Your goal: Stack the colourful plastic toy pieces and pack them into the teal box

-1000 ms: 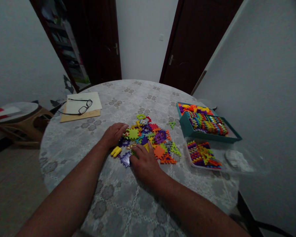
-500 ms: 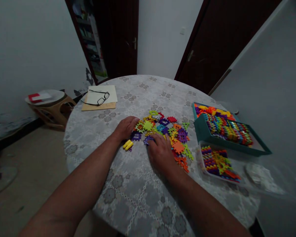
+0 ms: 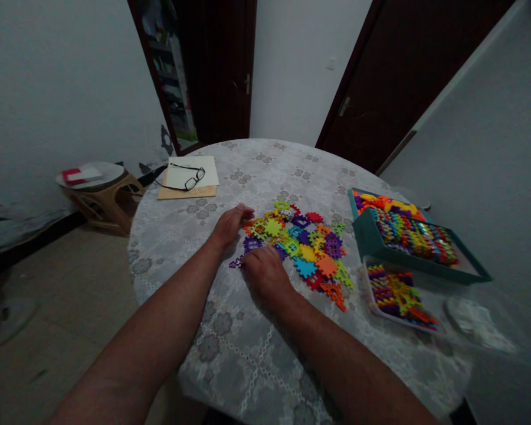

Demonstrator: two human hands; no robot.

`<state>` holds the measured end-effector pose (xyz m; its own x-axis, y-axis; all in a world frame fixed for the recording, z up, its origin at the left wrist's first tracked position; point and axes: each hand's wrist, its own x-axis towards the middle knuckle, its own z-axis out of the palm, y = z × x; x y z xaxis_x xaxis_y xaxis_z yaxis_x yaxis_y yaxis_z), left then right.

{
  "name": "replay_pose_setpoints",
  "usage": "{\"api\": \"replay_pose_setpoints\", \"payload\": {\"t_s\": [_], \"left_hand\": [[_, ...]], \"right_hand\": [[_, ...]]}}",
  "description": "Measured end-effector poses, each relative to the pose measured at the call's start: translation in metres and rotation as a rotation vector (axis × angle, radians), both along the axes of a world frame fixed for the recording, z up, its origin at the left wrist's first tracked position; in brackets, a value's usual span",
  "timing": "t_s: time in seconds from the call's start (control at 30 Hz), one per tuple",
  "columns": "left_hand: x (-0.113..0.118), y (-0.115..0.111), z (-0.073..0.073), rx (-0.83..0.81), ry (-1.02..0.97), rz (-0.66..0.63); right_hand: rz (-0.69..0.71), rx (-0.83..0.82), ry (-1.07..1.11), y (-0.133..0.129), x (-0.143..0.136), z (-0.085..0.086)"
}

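Note:
A heap of colourful plastic gear-shaped pieces (image 3: 307, 252) lies on the patterned tablecloth. At the heap's left edge is my left hand (image 3: 232, 225), its fingers apart and nothing visible in them. My right hand (image 3: 265, 273) reaches over the near left edge of the heap, fingers bent down, with whatever is under the fingertips hidden. Just left of these fingertips lies a small purple piece (image 3: 236, 262). A purple square piece (image 3: 252, 244) sits between my two hands.
At the right stand a teal box (image 3: 418, 260) of pieces and a clear plastic tub (image 3: 368, 289) holding more. Black glasses (image 3: 190, 183) rest on papers (image 3: 207, 170) at the back left. A stool (image 3: 106, 203) stands beyond the table (image 3: 230, 354).
My right hand has moved left, uncovering blue and yellow pieces. The yellow pieces by my left forearm are no longer visible. My left hand's fingers have lifted and spread. The view has shifted slightly.

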<state>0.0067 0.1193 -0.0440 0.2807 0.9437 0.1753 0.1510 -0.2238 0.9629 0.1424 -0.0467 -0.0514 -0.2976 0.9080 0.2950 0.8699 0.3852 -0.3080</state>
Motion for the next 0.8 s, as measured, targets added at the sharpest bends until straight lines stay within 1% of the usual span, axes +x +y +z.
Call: {"api": "replay_pose_setpoints", "payload": {"t_s": [0.1,0.2,0.27,0.3,0.33,0.37,0.47,0.63,0.7,0.77,0.8], "left_hand": [[0.002,-0.002,0.003,0.016,0.026,-0.016],[0.001,-0.003,0.004,0.040,0.079,-0.024],[-0.001,-0.003,0.005,0.068,0.124,-0.026],[-0.002,-0.002,0.005,0.090,0.147,-0.036],[-0.003,-0.002,0.006,0.108,0.161,-0.020],[-0.004,-0.002,0.007,0.123,0.190,-0.038],[-0.006,-0.002,0.011,0.138,0.238,-0.035],[-0.008,-0.002,0.016,0.196,0.257,-0.053],[-0.010,-0.002,0.017,0.228,0.277,-0.070],[-0.012,-0.002,0.017,0.256,0.308,-0.084],[-0.013,-0.001,0.017,0.267,0.327,-0.089]], "right_hand": [[-0.038,0.024,-0.010,-0.004,0.012,0.003],[-0.163,0.069,-0.082,-0.009,0.017,0.014],[-0.253,0.049,-0.144,-0.011,0.016,0.021],[-0.282,0.025,-0.170,-0.011,0.015,0.023],[-0.298,-0.002,-0.188,-0.010,0.015,0.025],[-0.303,-0.028,-0.196,-0.010,0.015,0.026],[-0.287,-0.087,-0.152,-0.008,0.014,0.027],[-0.199,-0.122,0.093,-0.011,0.012,0.027],[-0.170,-0.121,0.176,-0.013,0.015,0.034],[-0.144,-0.098,0.239,-0.015,0.027,0.048],[-0.136,-0.072,0.257,-0.014,0.038,0.058]]}}
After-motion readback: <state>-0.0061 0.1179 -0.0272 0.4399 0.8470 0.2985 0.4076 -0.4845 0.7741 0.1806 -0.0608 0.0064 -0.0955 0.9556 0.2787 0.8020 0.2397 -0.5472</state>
